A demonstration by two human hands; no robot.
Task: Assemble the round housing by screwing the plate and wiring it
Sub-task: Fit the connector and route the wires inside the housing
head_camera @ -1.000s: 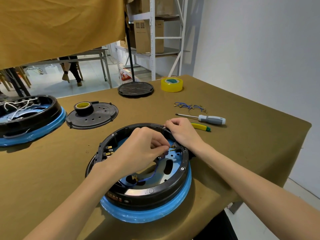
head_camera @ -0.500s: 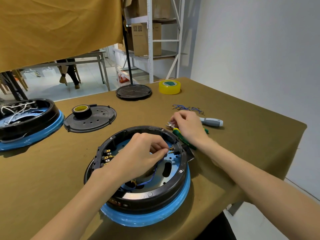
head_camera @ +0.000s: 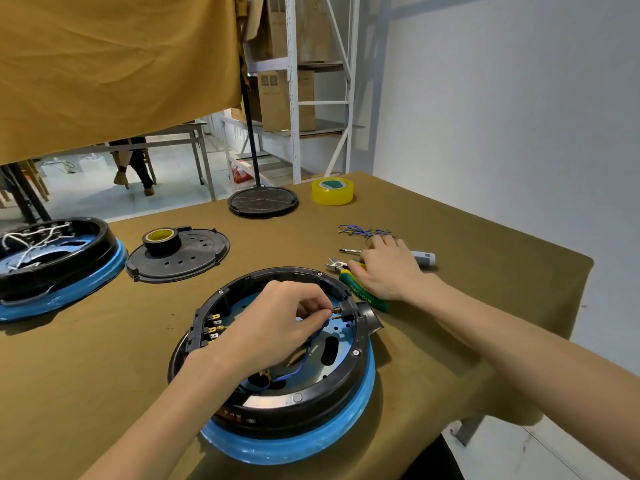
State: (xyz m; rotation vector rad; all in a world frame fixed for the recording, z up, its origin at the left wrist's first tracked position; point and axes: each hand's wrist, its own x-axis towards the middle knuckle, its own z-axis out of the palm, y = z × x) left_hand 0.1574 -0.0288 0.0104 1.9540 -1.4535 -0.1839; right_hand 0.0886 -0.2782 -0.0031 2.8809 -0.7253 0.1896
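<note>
left hand (head_camera: 277, 327): pinching blue wire (head_camera: 304, 362) terminal inside round housing (head_camera: 277, 393)
right hand (head_camera: 388, 268): fingers relaxed, resting on cutters (head_camera: 346, 271) beside housing

I see a black round housing (head_camera: 277, 407) with blue base rim, blue wire (head_camera: 304, 362), olive-brown worktop (head_camera: 86, 375), yellow tape roll (head_camera: 332, 191), green-and-yellow pliers (head_camera: 349, 278).

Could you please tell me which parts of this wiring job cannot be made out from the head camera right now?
- Wire end at the terminal: the left hand's fingers cover it, so seating is unclear.
- Screwdriver grip: the right hand hides its middle.
- Pliers: handles partly under the same hand; the print on them is too small to read.
- Second housing: cut off by the left edge.
</note>
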